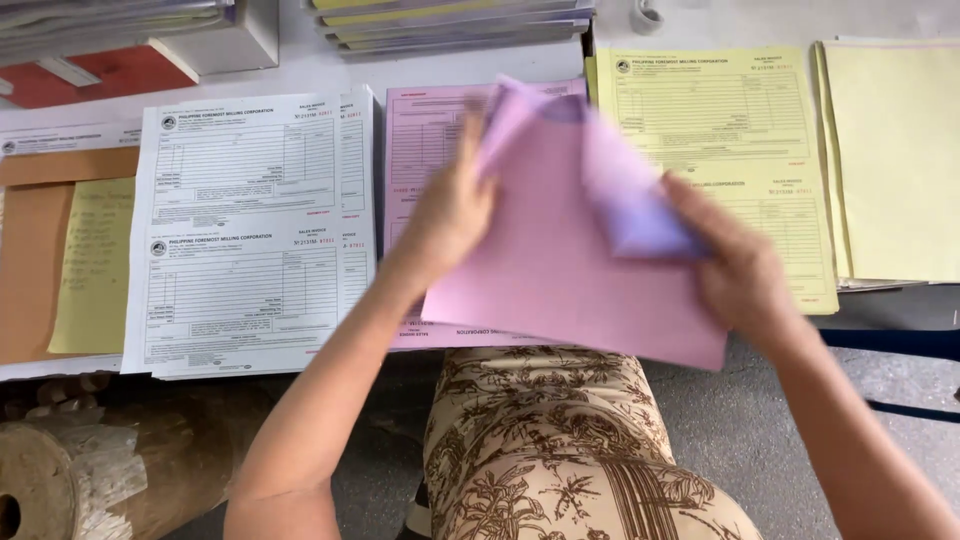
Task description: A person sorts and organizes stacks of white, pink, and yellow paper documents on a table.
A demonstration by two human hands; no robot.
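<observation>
Hands are both up over the desk, and I have a pink sheet held between them. My left hand is at its left edge, fingers pressed flat together against the paper, thumb hidden behind; the hand is blurred, so I cannot tell the grip more closely. My right hand pinches the sheet's right side, where a corner folds over and shows a lilac underside. The sheet is lifted and tilted, its lower edge hanging past the table edge above my lap.

Behind my left hand, partly covered by the raised sheet, lies a pink stack of printed forms. Further left of that hand sits a white stack of the same forms, then a yellow slip lying on a brown envelope. Just beyond my right hand is a yellow stack of forms, and blank yellow sheets lie further right.
</observation>
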